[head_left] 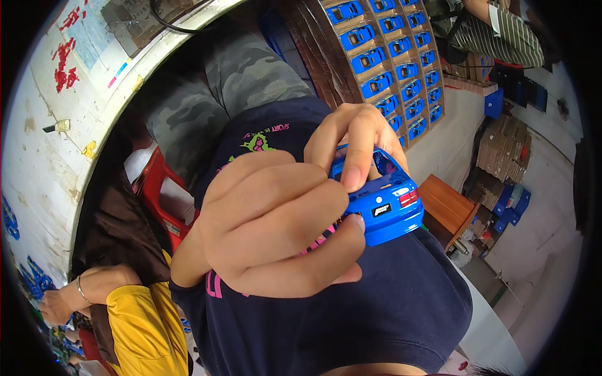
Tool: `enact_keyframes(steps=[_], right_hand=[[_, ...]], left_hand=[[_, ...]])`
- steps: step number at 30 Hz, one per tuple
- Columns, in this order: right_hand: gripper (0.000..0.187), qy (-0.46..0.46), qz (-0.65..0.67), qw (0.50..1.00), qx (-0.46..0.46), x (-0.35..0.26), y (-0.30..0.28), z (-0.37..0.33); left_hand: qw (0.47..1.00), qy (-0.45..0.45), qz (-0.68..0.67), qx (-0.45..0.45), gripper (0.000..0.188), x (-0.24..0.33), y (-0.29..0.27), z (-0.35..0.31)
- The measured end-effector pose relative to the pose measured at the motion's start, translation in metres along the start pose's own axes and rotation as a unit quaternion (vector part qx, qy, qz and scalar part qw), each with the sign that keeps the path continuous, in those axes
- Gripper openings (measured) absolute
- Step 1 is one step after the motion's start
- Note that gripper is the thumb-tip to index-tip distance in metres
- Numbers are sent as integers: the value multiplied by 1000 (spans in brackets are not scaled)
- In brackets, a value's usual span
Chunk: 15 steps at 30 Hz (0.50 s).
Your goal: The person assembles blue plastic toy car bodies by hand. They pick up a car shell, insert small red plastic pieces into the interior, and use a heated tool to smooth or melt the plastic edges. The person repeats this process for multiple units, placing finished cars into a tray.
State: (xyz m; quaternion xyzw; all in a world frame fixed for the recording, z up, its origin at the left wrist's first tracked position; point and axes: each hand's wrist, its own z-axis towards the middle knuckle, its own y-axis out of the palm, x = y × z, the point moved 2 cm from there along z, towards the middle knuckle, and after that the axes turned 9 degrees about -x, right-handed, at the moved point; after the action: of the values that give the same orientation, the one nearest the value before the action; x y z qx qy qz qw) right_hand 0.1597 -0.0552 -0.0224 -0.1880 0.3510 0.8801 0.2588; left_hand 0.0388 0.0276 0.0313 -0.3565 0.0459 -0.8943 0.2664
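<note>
Gripping the toy car [394, 216] just in front of the dark shirt [389, 294], the right hand [359, 141] bends its fingers over the roof and clamps on the shell, while the left hand [279, 225] curls nearly into a fist, fingertips at the rear corner, though I cannot tell whether it pinches anything. Glossy blue and smoothly rounded, the car has a red tail-light and a dark rectangular plate; beyond, similar cars fill a brown compartmented tray [381, 42], and a scuffed, stained white tabletop [37, 156] curves at left.
</note>
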Motion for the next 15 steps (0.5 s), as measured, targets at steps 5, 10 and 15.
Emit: enact_keyframes(steps=[5, 10, 15], right_hand=[[89, 62, 9, 996, 68, -4, 7, -8], [85, 114, -111, 984, 78, -23, 9, -7], [73, 63, -230, 970, 41, -33, 7, 1]], left_hand=[[999, -37, 15, 6, 41, -2, 1, -1], [996, -78, 2, -42, 38, -8, -8, 0], [994, -52, 93, -8, 35, -8, -9, 4]])
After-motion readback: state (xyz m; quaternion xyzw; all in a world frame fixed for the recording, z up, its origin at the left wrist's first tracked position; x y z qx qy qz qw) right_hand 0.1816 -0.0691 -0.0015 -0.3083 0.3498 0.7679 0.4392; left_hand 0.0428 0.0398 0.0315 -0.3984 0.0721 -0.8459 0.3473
